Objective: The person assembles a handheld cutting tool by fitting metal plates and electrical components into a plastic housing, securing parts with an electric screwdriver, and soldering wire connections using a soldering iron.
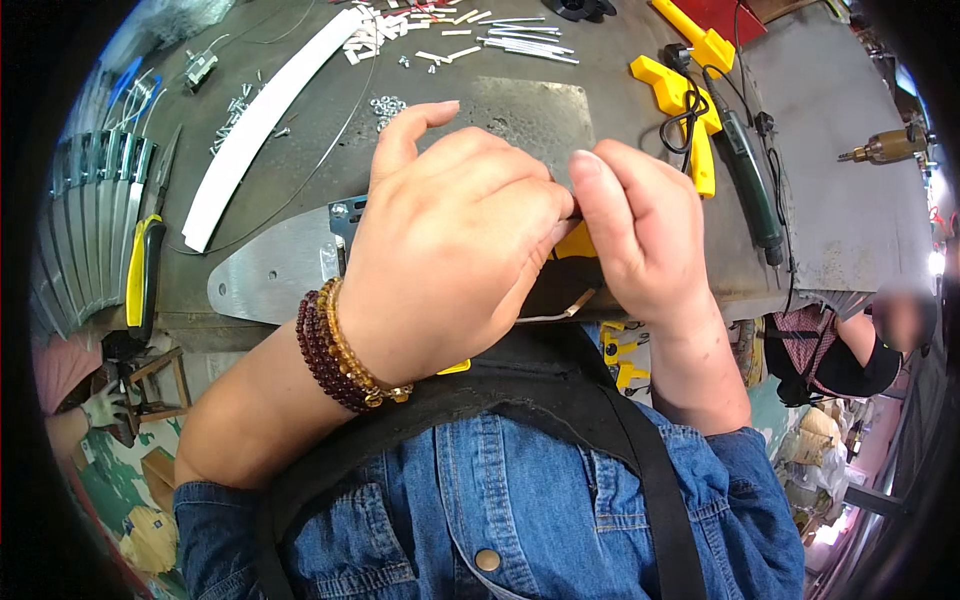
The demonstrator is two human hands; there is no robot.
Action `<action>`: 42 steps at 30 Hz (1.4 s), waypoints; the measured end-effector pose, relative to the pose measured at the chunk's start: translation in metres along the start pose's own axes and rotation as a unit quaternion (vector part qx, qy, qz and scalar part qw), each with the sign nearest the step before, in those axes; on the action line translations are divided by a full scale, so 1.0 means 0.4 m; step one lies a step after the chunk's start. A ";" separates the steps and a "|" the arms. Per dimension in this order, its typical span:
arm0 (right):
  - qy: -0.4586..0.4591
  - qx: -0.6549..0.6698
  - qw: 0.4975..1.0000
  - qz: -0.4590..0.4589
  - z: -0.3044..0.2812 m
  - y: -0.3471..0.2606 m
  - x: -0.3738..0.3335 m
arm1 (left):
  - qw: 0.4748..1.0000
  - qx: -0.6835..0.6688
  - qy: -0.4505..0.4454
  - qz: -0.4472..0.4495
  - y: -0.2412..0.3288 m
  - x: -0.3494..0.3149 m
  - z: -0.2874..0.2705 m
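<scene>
My left hand [450, 230], with bead bracelets at the wrist, is in front of my body above the bench's near edge. Its index finger sticks out while the others curl round something dark, mostly hidden. Close beside it, my right hand [645, 225] is closed, thumb pressed against its curled fingers; what it grips cannot be made out. Below and between the hands shows a yellow and black piece [575, 243]. A pale wire end with a sleeve [578, 304] hangs beneath. A rounded metal plate [270, 268] lies under my left hand, partly covered by it.
A curved white strip [270, 130], screws [237, 118], nuts [386, 108] and metal rods [530, 42] lie on the bench. Yellow handles [680, 95] and a corded dark green tool [745, 180] are right. Yellow-handled pliers [143, 265] lie left. Another person [840, 340] is at far right.
</scene>
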State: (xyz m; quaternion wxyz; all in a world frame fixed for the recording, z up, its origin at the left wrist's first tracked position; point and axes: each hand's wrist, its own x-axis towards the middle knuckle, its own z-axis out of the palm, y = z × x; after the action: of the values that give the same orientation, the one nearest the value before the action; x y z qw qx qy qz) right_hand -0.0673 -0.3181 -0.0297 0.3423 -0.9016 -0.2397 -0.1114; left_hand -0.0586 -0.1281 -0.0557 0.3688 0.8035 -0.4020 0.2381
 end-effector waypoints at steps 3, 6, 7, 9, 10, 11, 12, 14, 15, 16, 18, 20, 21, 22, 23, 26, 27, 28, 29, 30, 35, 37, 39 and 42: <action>-0.113 0.211 0.941 0.241 -0.026 0.000 -0.004 | 1.000 -0.017 0.001 -0.012 -0.009 -0.001 0.005; 0.025 0.271 0.960 0.070 -0.013 0.005 -0.022 | 0.997 -0.054 -0.027 -0.049 -0.014 -0.004 0.003; 0.024 0.269 0.960 0.070 -0.015 0.009 -0.019 | 0.997 -0.056 -0.025 -0.049 -0.015 -0.005 0.002; 0.028 0.003 0.991 -0.134 -0.021 0.021 -0.010 | 0.995 -0.075 -0.034 -0.061 -0.017 -0.006 -0.001; 0.045 -0.028 0.987 -0.153 -0.018 0.024 -0.012 | 0.995 -0.076 -0.033 -0.060 -0.017 -0.005 -0.002; 0.045 -0.029 0.987 -0.152 -0.022 0.026 -0.008 | 0.994 -0.084 -0.042 -0.064 -0.016 -0.005 -0.003; 0.045 -0.063 0.979 -0.190 -0.028 0.031 -0.001 | 0.992 -0.091 -0.051 -0.067 -0.015 -0.004 -0.003; 0.045 -0.094 0.968 -0.228 -0.029 0.034 0.005 | 0.992 -0.090 -0.054 -0.064 -0.014 -0.003 -0.004; 0.023 -0.093 0.973 -0.212 -0.025 0.033 0.005 | 0.993 -0.089 -0.057 -0.060 -0.013 -0.003 -0.004; 0.000 -0.091 0.976 -0.196 -0.023 0.032 0.005 | 0.993 -0.089 -0.057 -0.060 -0.013 -0.004 -0.003; -0.030 -0.075 0.983 -0.166 -0.029 0.029 0.003 | 0.997 -0.056 -0.040 -0.038 -0.011 -0.006 -0.001; -0.062 -0.058 0.987 -0.135 -0.041 0.025 0.005 | 0.998 -0.053 -0.033 -0.034 -0.008 -0.003 0.002; -0.078 -0.055 0.988 -0.125 -0.047 0.021 0.008 | 0.998 -0.049 -0.024 -0.029 -0.007 -0.002 0.003; -0.093 -0.051 0.988 -0.115 -0.050 0.021 0.009 | 0.998 -0.049 -0.024 -0.029 -0.006 -0.002 0.004; -0.094 -0.051 0.988 -0.115 -0.051 0.025 0.012 | 0.998 -0.043 -0.029 -0.031 -0.006 -0.002 0.003; -0.106 -0.063 0.982 -0.141 -0.053 0.034 0.016 | 0.998 -0.036 -0.036 -0.032 -0.005 0.000 0.001; -0.098 -0.044 0.988 -0.111 -0.052 0.030 0.013 | 0.998 -0.033 -0.039 -0.033 -0.006 0.001 0.001; -0.092 -0.022 0.992 -0.082 -0.049 0.028 0.012 | 0.998 -0.032 -0.039 -0.035 -0.008 -0.001 0.002; -0.093 -0.020 0.992 -0.084 -0.049 0.029 0.011 | 0.997 -0.044 -0.039 -0.043 -0.010 -0.002 0.004; -0.090 0.033 0.995 -0.028 -0.050 0.032 0.008 | 0.996 -0.055 -0.038 -0.051 -0.012 -0.003 0.006; -0.021 0.041 0.990 -0.132 -0.026 0.050 0.012 | 0.994 -0.074 -0.046 -0.062 -0.012 -0.001 0.001; -0.006 0.031 0.987 -0.158 -0.021 0.059 0.014 | 0.993 -0.081 -0.052 -0.066 -0.011 0.000 0.000; -0.009 -0.064 0.979 -0.192 -0.019 0.059 0.014 | 0.993 -0.079 -0.053 -0.067 -0.010 -0.001 0.001; -0.048 -0.032 0.990 -0.132 -0.024 0.046 0.016 | 0.994 -0.074 -0.054 -0.062 -0.011 -0.002 -0.001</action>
State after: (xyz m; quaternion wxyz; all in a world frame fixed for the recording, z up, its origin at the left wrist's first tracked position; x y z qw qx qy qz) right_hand -0.0526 -0.3341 -0.0307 0.2836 -0.8768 -0.3694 -0.1196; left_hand -0.0555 -0.1258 -0.0577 0.4191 0.8092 -0.3869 0.1410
